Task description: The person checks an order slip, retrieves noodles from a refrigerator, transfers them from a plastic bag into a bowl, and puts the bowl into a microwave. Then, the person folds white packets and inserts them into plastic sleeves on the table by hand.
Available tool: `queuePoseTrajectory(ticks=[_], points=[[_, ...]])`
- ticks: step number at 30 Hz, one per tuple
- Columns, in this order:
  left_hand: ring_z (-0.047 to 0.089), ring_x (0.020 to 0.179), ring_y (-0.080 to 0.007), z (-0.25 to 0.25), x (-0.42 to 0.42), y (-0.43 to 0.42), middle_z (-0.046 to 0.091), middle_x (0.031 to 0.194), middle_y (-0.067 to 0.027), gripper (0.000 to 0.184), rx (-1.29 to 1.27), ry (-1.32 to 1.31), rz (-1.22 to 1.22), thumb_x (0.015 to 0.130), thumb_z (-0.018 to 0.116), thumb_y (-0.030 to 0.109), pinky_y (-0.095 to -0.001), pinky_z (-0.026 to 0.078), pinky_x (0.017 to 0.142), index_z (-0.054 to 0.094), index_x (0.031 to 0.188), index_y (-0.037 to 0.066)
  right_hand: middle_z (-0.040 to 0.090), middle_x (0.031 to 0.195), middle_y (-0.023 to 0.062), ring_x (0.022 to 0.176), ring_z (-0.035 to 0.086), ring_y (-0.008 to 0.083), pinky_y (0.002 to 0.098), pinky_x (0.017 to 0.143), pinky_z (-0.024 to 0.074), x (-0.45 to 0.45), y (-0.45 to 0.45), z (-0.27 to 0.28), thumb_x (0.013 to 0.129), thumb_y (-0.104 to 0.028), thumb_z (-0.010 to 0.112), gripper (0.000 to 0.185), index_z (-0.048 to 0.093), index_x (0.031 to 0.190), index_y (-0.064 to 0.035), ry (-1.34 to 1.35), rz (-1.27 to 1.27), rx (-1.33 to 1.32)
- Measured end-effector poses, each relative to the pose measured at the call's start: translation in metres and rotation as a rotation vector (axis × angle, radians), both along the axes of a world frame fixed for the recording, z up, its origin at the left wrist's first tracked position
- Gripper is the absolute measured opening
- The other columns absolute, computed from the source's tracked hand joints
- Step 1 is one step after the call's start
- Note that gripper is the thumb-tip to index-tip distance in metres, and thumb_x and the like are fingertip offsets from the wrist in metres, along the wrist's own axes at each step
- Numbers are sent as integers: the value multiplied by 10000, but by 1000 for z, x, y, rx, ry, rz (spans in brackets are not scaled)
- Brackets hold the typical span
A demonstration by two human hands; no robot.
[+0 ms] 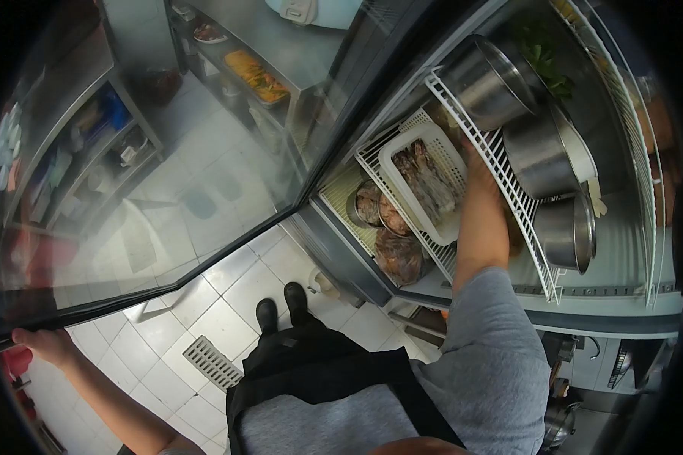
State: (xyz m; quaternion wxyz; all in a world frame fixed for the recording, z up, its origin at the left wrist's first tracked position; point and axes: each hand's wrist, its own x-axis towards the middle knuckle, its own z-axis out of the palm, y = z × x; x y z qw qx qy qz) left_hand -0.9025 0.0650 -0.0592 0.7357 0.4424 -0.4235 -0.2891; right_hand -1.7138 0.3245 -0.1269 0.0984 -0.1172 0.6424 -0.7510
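Note:
At the far left, my left hand [47,346] is closed around the edge of the open glass fridge door [182,282]. My right forearm [482,220] reaches into the fridge, between the white wire shelves. The fingers of that hand are hidden behind the upper shelf [501,171], so what they touch does not show. Just left of the forearm sits a white plastic tray [393,176] with long, dark greyish pieces of food in it. Beneath, on a lower level, are a bag of brownish food [402,256] and round containers [368,205] of similar food.
Several steel pots [540,155] and leafy greens [546,64] occupy the upper shelf, right of my arm. Through the door glass appear a steel counter [307,57] and a yellow tray of food [256,77]. A floor drain grate [211,362] lies near my boots [296,303].

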Motion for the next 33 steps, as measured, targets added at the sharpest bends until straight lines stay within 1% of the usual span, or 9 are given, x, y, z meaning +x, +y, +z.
queuePoseTrajectory(ticks=[11, 20, 23, 24, 25, 26, 27, 31, 33], points=[[466, 1183, -282, 9, -17, 12, 454, 1310, -170, 1021, 34, -7, 69, 740, 473, 774, -390, 370, 1032, 407, 1272, -95, 608, 1120, 153, 1010, 606, 263, 400, 830, 529, 0, -18, 24, 937, -191, 442, 319, 550, 1157, 14, -350, 75, -476], [426, 1232, -288, 2, -4, 22, 420, 1361, -143, 849, 36, -74, -13, 862, 402, 674, -417, 328, 1062, 360, 1346, -22, 602, 1131, 166, 1018, 609, 280, 421, 825, 541, 60, 6, 48, 946, -214, 439, 336, 539, 1162, 23, -591, 350, -817], [434, 1231, -276, 5, 15, 42, 418, 1370, -134, 910, 7, 233, -254, 813, 419, 727, -420, 320, 1067, 358, 1367, 8, 598, 1136, 149, 1014, 609, 281, 437, 875, 527, 161, 50, 53, 942, -176, 441, 325, 512, 1182, 30, -353, 126, -487], [417, 1251, -274, 11, 28, 51, 400, 1391, -124, 907, 46, 344, -358, 812, 410, 732, -430, 313, 1072, 339, 1391, 37, 593, 1144, 151, 1019, 607, 281, 442, 873, 523, 175, 77, 40, 934, -162, 471, 317, 515, 1185, 27, -494, 137, -447], [412, 1257, -278, 13, 38, 56, 390, 1401, -125, 911, 47, 282, -355, 815, 385, 740, -437, 313, 1071, 326, 1402, 46, 587, 1156, 157, 1028, 603, 288, 445, 887, 512, 188, 107, 23, 934, -183, 491, 333, 509, 1194, 25, -437, 336, -447], [406, 1264, -282, 17, 45, 58, 379, 1411, -125, 915, 46, 220, -349, 818, 361, 748, -443, 314, 1071, 313, 1412, 55, 588, 1148, 162, 1022, 604, 296, 450, 898, 502, 212, 132, 21, 941, -208, 485, 347, 506, 1194, 28, -533, 256, -434], [401, 1263, -299, 27, 47, 59, 370, 1416, -138, 934, -24, -19, -402, 810, 338, 767, -461, 320, 1063, 300, 1419, 59, 583, 1165, 174, 1033, 600, 306, 454, 903, 498, 235, 158, 20, 947, -215, 470, 360, 501, 1207, 33, -571, 307, -479], [372, 1281, -293, 119, 33, 87, 332, 1415, -198, 1141, -327, -156, -791, 685, 351, 868, -438, 335, 1017, 273, 1394, -22, 569, 1197, 191, 1056, 591, 323, 453, 903, 497, 329, 243, 50, 951, -223, 458, 391, 470, 1247, 32, -568, 208, -709], [339, 1303, -292, 161, -22, 136, 299, 1427, -225, 1195, -402, -220, -521, 640, 365, 889, -431, 311, 1024, 277, 1381, -45, 560, 1215, 198, 1058, 589, 337, 453, 903, 497, 359, 297, 60, 954, -221, 447, 405, 448, 1269, 34, -478, 181, -835]])
